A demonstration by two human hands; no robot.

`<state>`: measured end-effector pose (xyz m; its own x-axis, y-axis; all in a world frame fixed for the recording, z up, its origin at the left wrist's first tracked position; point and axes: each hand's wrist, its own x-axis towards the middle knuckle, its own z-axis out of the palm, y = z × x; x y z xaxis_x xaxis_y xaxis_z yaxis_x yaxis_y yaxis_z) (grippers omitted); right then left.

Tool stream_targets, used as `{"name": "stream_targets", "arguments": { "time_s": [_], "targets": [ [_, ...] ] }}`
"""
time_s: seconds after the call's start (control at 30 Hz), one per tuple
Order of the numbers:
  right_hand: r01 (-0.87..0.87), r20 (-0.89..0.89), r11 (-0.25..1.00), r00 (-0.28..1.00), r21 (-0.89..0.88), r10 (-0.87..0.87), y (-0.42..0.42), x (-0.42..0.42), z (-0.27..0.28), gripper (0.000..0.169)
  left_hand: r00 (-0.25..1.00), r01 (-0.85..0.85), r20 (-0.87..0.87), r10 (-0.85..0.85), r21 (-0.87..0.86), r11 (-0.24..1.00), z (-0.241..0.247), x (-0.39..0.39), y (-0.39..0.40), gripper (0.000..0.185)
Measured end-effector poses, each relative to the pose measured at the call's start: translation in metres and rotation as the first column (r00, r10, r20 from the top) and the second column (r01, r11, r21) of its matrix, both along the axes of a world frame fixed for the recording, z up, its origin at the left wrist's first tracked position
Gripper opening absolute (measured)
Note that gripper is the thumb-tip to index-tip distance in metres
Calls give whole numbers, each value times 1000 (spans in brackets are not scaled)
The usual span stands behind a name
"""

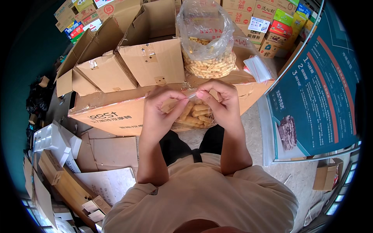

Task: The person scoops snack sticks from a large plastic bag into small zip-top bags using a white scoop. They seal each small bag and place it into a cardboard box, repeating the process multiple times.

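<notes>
Between my two hands hangs a small clear plastic bag (198,115) of pale yellow snack sticks, in front of the large carton's near side. The fingertips of my left hand (164,106) pinch the bag's top edge. My right hand (220,100) pinches the same edge a little to the right, thumb against fingers. Just beyond my hands, a large open clear plastic bag (208,62) full of the same sticks stands on the large carton (116,112). A stack of flat clear plastic bags (258,68) lies at the carton's right end.
Open cardboard boxes (151,62) stand left of the large bag. A framed banner (317,99) with writing rises at the right. Behind are stacked printed cartons (242,14). White foam packaging (52,139) and flattened cardboard (115,151) lie on the floor at left.
</notes>
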<state>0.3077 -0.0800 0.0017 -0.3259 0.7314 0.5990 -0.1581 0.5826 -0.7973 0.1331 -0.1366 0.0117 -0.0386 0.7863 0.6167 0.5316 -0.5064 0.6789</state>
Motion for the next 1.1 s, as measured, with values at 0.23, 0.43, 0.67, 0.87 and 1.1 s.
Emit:
{"name": "stream_targets", "arguments": {
  "time_s": [0.23,0.43,0.67,0.87,1.1],
  "targets": [
    [-13,-23,1000,1000,-22,13,3,0,-6,5,995,-61,-75,64,43,997,-2,1,0,11],
    [-13,-46,999,999,-36,11,3,2,-6,4,994,-66,-86,67,24,998,-8,-6,1,11],
    [-4,-51,999,999,-33,2,6,2,-9,4,988,-83,-124,87,41,996,-14,-7,4,11],
    [-4,-58,999,998,-44,2,6,1,-10,4,987,-66,-145,70,29,997,-16,-18,3,12],
    [14,-28,1000,1000,-4,-15,9,1,-12,4,968,-123,-214,129,43,992,-22,-19,2,15]
  ]
}}
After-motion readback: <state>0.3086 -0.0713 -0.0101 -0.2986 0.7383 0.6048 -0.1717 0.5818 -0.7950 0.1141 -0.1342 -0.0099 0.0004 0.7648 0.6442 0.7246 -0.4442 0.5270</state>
